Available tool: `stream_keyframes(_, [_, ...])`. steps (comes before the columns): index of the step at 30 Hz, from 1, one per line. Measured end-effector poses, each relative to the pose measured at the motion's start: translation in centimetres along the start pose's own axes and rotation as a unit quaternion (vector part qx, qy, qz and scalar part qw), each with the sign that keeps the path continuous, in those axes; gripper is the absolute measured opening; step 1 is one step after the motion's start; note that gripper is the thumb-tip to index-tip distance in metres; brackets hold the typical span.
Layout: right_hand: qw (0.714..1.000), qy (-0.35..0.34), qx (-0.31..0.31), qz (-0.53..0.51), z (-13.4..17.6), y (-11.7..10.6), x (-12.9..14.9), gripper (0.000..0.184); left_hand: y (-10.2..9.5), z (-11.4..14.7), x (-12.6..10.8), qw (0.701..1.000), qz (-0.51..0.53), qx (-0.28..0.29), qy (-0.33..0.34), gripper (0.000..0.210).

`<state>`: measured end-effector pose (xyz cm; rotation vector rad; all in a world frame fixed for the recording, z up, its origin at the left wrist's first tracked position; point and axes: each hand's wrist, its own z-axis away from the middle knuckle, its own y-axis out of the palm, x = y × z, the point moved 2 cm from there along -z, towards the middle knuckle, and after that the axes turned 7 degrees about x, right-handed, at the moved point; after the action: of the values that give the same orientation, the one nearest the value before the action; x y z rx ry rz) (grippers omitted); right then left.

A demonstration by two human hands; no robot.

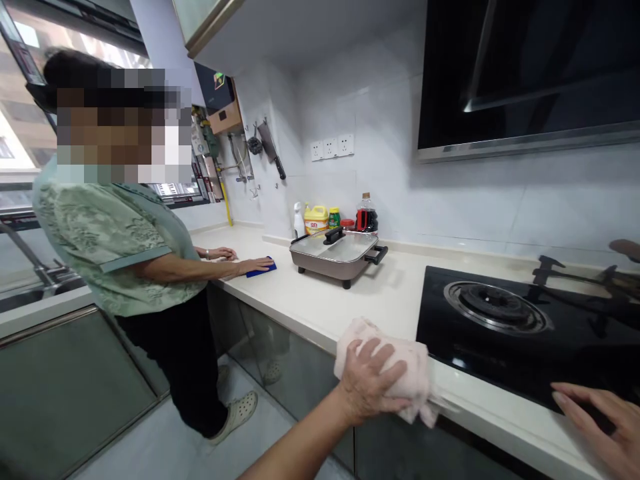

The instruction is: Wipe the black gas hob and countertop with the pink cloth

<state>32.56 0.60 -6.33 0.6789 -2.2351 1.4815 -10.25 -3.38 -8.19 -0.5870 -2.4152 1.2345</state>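
Observation:
My left hand [367, 383] grips a pale pink cloth [411, 373] pressed against the front edge of the white countertop [350, 300], just left of the black glass gas hob [505, 333]. Resting flat with fingers spread, my right hand [600, 420] lies on the counter edge at the hob's front right corner. It holds nothing.
Another person in a green patterned top [115, 240] stands at the left, one hand on a blue cloth [261, 269] on the counter. An electric pan with a glass lid [336, 253] sits mid-counter; bottles [366, 215] line the wall. A range hood [525, 73] hangs above the hob.

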Motion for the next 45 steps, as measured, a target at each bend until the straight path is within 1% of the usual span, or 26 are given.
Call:
stream_keyframes(2, [1.0, 0.012, 0.02, -0.014, 0.1, 0.0, 0.3, 0.044, 0.0, 1.5, 3.8, 0.999, -0.017, 0.025, -0.026, 0.069])
stream_keyframes(4, [1.0, 0.009, 0.022, -0.02, 0.4, -0.2, 1.3, 0.044, -0.8, 2.8, 7.6, 0.996, -0.021, 0.073, -0.049, 0.071])
stream_keyframes(7, [1.0, -0.002, 0.023, -0.009, 0.8, -0.7, 3.0, 0.045, -3.1, 4.4, 13.1, 0.989, -0.015, 0.125, -0.08, 0.076])
stream_keyframes(10, [1.0, 0.001, 0.027, -0.005, 0.9, -1.1, 4.1, 0.049, -5.8, 5.7, 17.4, 0.981, -0.017, 0.137, -0.137, 0.083])
stream_keyframes(12, [1.0, -0.005, 0.026, -0.006, 1.0, -1.3, 4.6, 0.052, -7.1, 6.2, 19.3, 0.977, -0.026, 0.129, -0.171, 0.082])
stream_keyframes(14, [1.0, -0.017, 0.026, -0.007, 1.1, -1.4, 5.0, 0.054, -7.9, 6.5, 20.3, 0.972, -0.039, 0.123, -0.195, 0.08])
stream_keyframes(16, [0.999, -0.025, 0.024, -0.006, 1.1, -1.4, 5.2, 0.055, -8.3, 6.3, 20.4, 0.968, -0.055, 0.126, -0.211, 0.078])
stream_keyframes(18, [0.999, -0.028, 0.022, -0.003, 1.1, -1.3, 5.3, 0.055, -8.3, 5.9, 19.8, 0.965, -0.069, 0.132, -0.217, 0.075])
stream_keyframes(21, [0.999, -0.025, 0.021, -0.005, 1.1, -1.0, 5.1, 0.055, -7.7, 5.1, 17.7, 0.968, -0.075, 0.134, -0.199, 0.073])
stream_keyframes(24, [0.999, -0.036, 0.015, -0.009, 1.0, -0.8, 4.9, 0.054, -5.9, 4.2, 14.2, 0.975, -0.074, 0.109, -0.179, 0.075])
stream_keyframes(27, [0.999, -0.051, 0.004, -0.008, 1.2, -0.6, 5.0, 0.053, -3.1, 3.1, 9.4, 0.982, -0.066, 0.076, -0.159, 0.081])
stream_keyframes(30, [0.998, -0.056, 0.005, -0.005, 1.3, -0.5, 4.9, 0.052, -0.4, 1.5, 3.8, 0.99, -0.046, 0.052, -0.125, 0.085])
stream_keyframes(32, [0.998, -0.06, 0.007, -0.003, 1.2, -0.4, 4.8, 0.051, 0.9, 0.1, 0.0, 0.995, -0.032, 0.036, -0.092, 0.085])
stream_keyframes(34, [0.998, -0.064, 0.003, -0.014, 1.0, -0.4, 4.6, 0.049, 1.7, -1.5, -4.0, 0.998, -0.023, 0.035, -0.05, 0.087])
stream_keyframes(36, [0.997, -0.069, -0.02, -0.041, 1.1, -0.7, 4.7, 0.047, 2.3, -3.1, -7.8, 0.999, -0.018, 0.043, -0.014, 0.088])
stream_keyframes(38, [0.992, -0.074, -0.066, -0.074, 1.7, -1.1, 5.3, 0.044, 2.8, -4.7, -11.3, 0.999, -0.016, 0.051, 0.011, 0.087])
stream_keyframes(40, [0.985, -0.091, -0.101, -0.103, 2.9, -1.2, 6.5, 0.039, 3.1, -5.9, -14.2, 0.998, -0.008, 0.051, 0.026, 0.085])
stream_keyframes(41, [0.982, -0.107, -0.104, -0.115, 3.7, -0.9, 7.3, 0.037, 3.2, -6.4, -15.3, 0.998, -0.002, 0.048, 0.03, 0.086])
stream_keyframes(43, [0.976, -0.156, -0.074, -0.13, 5.2, 0.1, 9.1, 0.033, 3.0, -7.2, -16.6, 0.998, 0.013, 0.043, 0.036, 0.09])
stream_keyframes(45, [0.972, -0.209, -0.025, -0.108, 6.5, 1.5, 10.6, 0.033, 2.1, -7.5, -16.8, 0.998, 0.039, 0.037, 0.044, 0.09])
